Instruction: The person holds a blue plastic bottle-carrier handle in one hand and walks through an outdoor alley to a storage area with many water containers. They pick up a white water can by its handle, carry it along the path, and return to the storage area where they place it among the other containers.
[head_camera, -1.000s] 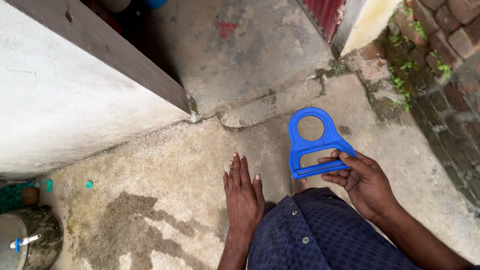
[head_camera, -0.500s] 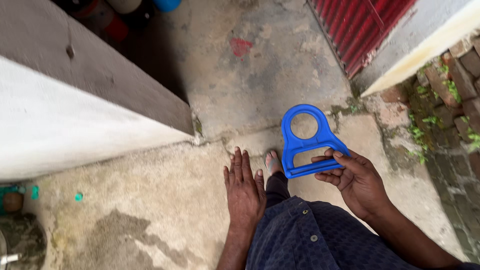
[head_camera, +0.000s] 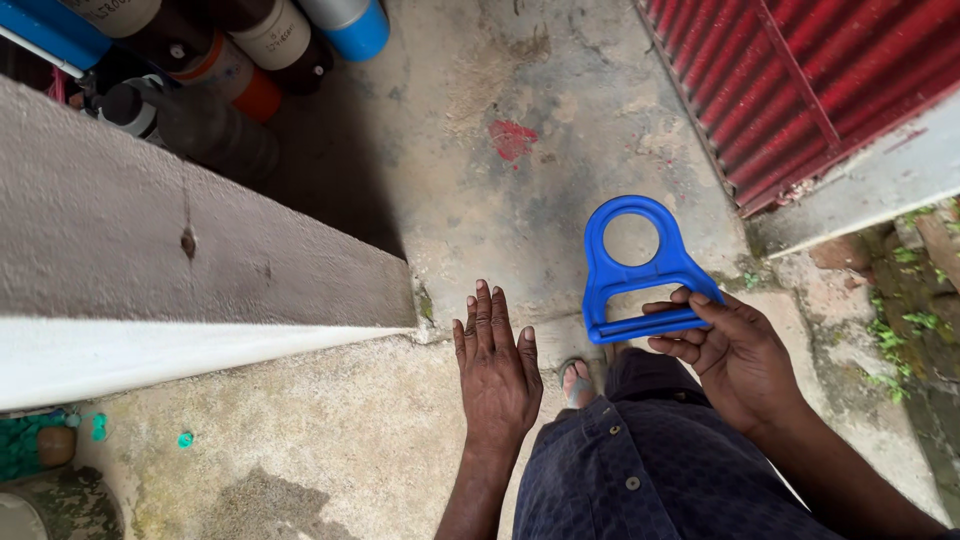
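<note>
Right hand (head_camera: 735, 365) has its fingers clamped on the blue plastic bottle-carrier handle (head_camera: 640, 270), gripping its lower bar. Left hand (head_camera: 495, 375) hangs flat, fingers together, holding nothing, above the concrete floor (head_camera: 330, 450).

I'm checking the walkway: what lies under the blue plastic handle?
Bare stained concrete floor shows through the blue plastic handle ring; the right hand covers the ground below its grip bar.

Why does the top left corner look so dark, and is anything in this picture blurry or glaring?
Head view: soft, even daylight, no glare; the low wall casts a deep shadow over the bottles behind it. The blue plastic handle in the right hand and the empty left hand look sharp. The wide lens bends the wall's edge slightly.
</note>
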